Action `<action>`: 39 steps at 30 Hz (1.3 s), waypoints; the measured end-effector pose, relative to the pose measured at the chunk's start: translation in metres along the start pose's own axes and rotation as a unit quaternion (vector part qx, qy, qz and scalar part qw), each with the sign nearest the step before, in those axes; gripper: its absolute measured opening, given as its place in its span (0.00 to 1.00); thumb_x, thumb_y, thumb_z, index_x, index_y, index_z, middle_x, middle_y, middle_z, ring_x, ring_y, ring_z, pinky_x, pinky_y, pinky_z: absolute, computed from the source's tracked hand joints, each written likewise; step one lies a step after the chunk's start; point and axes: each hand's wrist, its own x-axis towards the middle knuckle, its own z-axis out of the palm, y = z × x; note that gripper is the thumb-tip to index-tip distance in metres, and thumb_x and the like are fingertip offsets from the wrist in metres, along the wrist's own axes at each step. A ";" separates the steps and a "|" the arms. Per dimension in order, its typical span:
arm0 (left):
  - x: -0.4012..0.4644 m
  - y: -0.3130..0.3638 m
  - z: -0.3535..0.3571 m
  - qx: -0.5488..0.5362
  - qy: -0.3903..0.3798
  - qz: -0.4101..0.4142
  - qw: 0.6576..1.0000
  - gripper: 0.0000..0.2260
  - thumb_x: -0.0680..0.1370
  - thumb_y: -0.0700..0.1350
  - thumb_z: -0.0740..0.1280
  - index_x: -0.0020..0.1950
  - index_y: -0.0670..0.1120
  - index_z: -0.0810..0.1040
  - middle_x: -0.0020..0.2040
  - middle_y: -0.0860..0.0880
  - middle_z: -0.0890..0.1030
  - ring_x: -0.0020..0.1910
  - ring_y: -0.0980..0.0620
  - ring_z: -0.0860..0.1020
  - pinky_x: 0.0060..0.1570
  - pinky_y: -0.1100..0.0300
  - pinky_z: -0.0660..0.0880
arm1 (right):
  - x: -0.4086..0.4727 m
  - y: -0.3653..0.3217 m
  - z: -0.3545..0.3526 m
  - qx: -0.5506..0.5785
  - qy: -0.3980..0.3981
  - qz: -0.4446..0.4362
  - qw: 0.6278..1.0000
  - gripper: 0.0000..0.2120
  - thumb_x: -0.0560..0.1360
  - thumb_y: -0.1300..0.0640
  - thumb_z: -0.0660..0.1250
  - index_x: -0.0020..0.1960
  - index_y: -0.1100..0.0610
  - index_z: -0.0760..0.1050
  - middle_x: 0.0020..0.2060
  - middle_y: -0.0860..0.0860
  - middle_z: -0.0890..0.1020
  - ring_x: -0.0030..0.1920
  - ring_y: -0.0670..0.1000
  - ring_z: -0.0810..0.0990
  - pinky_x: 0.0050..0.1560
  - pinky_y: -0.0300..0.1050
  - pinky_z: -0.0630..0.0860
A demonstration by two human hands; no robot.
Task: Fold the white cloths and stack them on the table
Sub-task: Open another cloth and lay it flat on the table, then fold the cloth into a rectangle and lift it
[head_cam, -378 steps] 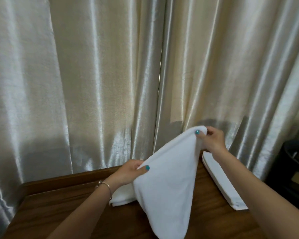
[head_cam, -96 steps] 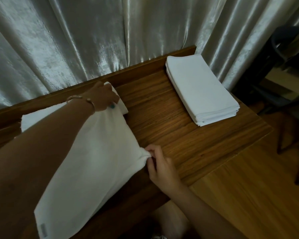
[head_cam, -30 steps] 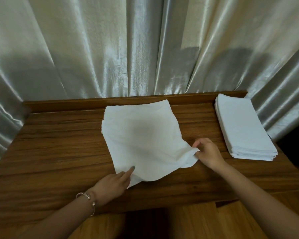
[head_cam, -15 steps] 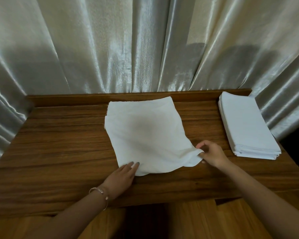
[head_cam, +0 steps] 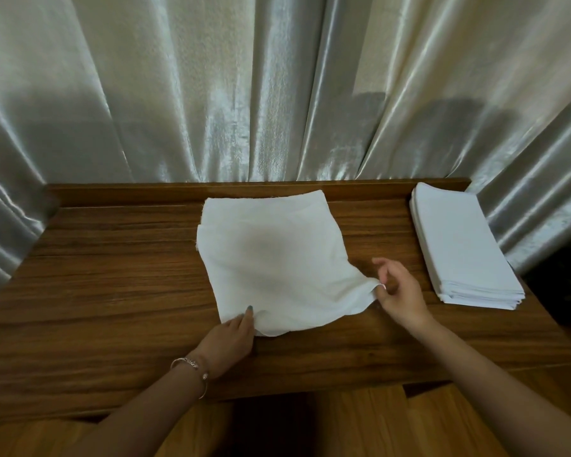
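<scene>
White, limp cloth (head_cam: 274, 258) lies on the table (head_cam: 112, 275), its near corners pinched by left hand (head_cam: 229, 336) and right hand (head_cam: 398, 291).

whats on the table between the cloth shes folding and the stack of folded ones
Mostly bare wood of the table. Only the right hand sits in that stretch, pinching the near right corner of the white cloth; the folded stack lies apart. Head view.

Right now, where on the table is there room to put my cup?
Bare wood lies left of the spread cloth, out to the table edge. A narrower strip runs between it and the folded stack, but the right hand works there.
</scene>
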 end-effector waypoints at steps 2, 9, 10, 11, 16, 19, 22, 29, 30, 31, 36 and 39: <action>-0.003 -0.009 -0.004 -0.018 0.027 0.018 0.999 0.27 0.76 0.31 0.63 0.73 0.31 0.57 0.75 0.32 0.56 0.64 0.40 0.74 0.56 0.49 0.77 | 0.004 -0.001 -0.004 -0.007 0.000 -0.047 0.999 0.21 0.72 0.71 0.67 0.34 0.45 0.75 0.63 0.42 0.74 0.66 0.47 0.72 0.61 0.43 0.73; -0.046 -0.115 -0.077 -0.061 0.143 -0.093 0.983 0.34 0.61 0.37 0.79 0.65 0.39 0.74 0.67 0.40 0.73 0.49 0.45 0.82 0.41 0.55 0.82 | 0.041 -0.041 -0.033 -0.079 -0.042 -0.190 0.978 0.23 0.74 0.69 0.66 0.46 0.39 0.77 0.68 0.46 0.70 0.57 0.46 0.77 0.51 0.36 0.78; -0.052 -0.129 -0.088 -0.048 0.132 -0.095 0.986 0.35 0.57 0.36 0.80 0.63 0.40 0.75 0.65 0.41 0.75 0.45 0.47 0.83 0.37 0.58 0.81 | 0.049 -0.054 -0.037 -0.068 -0.014 -0.208 0.976 0.21 0.73 0.70 0.67 0.45 0.42 0.77 0.68 0.47 0.71 0.59 0.46 0.77 0.52 0.37 0.78; -0.056 -0.141 -0.101 -0.032 0.129 -0.094 0.987 0.35 0.55 0.35 0.80 0.62 0.40 0.75 0.64 0.41 0.76 0.42 0.47 0.82 0.33 0.59 0.80 | 0.057 -0.067 -0.042 -0.059 0.012 -0.224 0.973 0.18 0.73 0.71 0.67 0.43 0.46 0.77 0.67 0.49 0.72 0.60 0.44 0.76 0.53 0.37 0.77; -0.063 -0.194 -0.152 -0.008 0.237 -0.084 0.968 0.25 0.64 0.32 0.74 0.61 0.36 0.74 0.59 0.38 0.76 0.40 0.40 0.81 0.33 0.50 0.80 | 0.099 -0.121 -0.067 -0.133 -0.016 -0.263 0.955 0.12 0.74 0.72 0.63 0.46 0.58 0.81 0.63 0.56 0.74 0.49 0.53 0.81 0.51 0.29 0.73; -0.058 -0.215 -0.174 -0.024 0.283 -0.101 0.953 0.17 0.72 0.34 0.69 0.60 0.36 0.74 0.56 0.39 0.77 0.42 0.39 0.80 0.38 0.48 0.79 | 0.121 -0.143 -0.082 -0.165 -0.059 -0.249 0.952 0.11 0.75 0.67 0.63 0.48 0.54 0.81 0.56 0.56 0.79 0.56 0.57 0.79 0.60 0.43 0.72; -0.052 -0.231 -0.190 -0.046 0.325 -0.103 0.939 0.11 0.75 0.36 0.66 0.57 0.36 0.75 0.55 0.39 0.77 0.44 0.38 0.79 0.38 0.48 0.77 | 0.128 -0.162 -0.093 -0.146 -0.110 -0.194 0.964 0.04 0.74 0.60 0.69 0.48 0.52 0.79 0.49 0.55 0.81 0.52 0.55 0.79 0.58 0.52 0.75; -0.049 -0.267 -0.212 -0.108 0.385 -0.098 0.911 0.07 0.78 0.35 0.61 0.52 0.34 0.76 0.50 0.36 0.78 0.45 0.35 0.78 0.45 0.45 0.76 | 0.134 -0.201 -0.098 -0.188 0.024 -0.229 0.955 0.06 0.76 0.52 0.68 0.44 0.54 0.77 0.35 0.52 0.83 0.35 0.50 0.83 0.44 0.46 0.77; -0.052 -0.269 -0.217 -0.110 0.400 -0.096 0.905 0.06 0.77 0.34 0.62 0.50 0.34 0.77 0.48 0.35 0.78 0.45 0.35 0.78 0.45 0.46 0.75 | 0.135 -0.205 -0.102 -0.180 0.044 -0.236 0.954 0.05 0.77 0.52 0.66 0.44 0.53 0.76 0.32 0.50 0.82 0.32 0.49 0.83 0.44 0.47 0.78; -0.057 -0.270 -0.222 -0.108 0.412 -0.099 0.899 0.06 0.76 0.33 0.63 0.49 0.33 0.78 0.46 0.34 0.79 0.44 0.34 0.78 0.44 0.47 0.74 | 0.134 -0.209 -0.105 -0.180 0.058 -0.244 0.951 0.05 0.78 0.52 0.65 0.45 0.52 0.75 0.30 0.47 0.81 0.31 0.49 0.83 0.43 0.47 0.79; -0.087 -0.271 -0.236 -0.100 0.431 -0.084 0.893 0.05 0.76 0.31 0.64 0.48 0.34 0.79 0.44 0.35 0.80 0.42 0.35 0.79 0.40 0.50 0.73 | 0.123 -0.233 -0.123 -0.201 0.069 -0.273 0.938 0.07 0.79 0.51 0.63 0.49 0.54 0.75 0.28 0.39 0.75 0.30 0.52 0.81 0.37 0.45 0.74; -0.103 -0.269 -0.236 -0.103 0.434 -0.072 0.892 0.06 0.75 0.32 0.65 0.50 0.35 0.80 0.46 0.37 0.82 0.43 0.37 0.80 0.43 0.52 0.73 | 0.114 -0.240 -0.129 -0.201 0.059 -0.278 0.937 0.07 0.79 0.52 0.63 0.48 0.55 0.74 0.28 0.40 0.75 0.29 0.52 0.80 0.37 0.47 0.75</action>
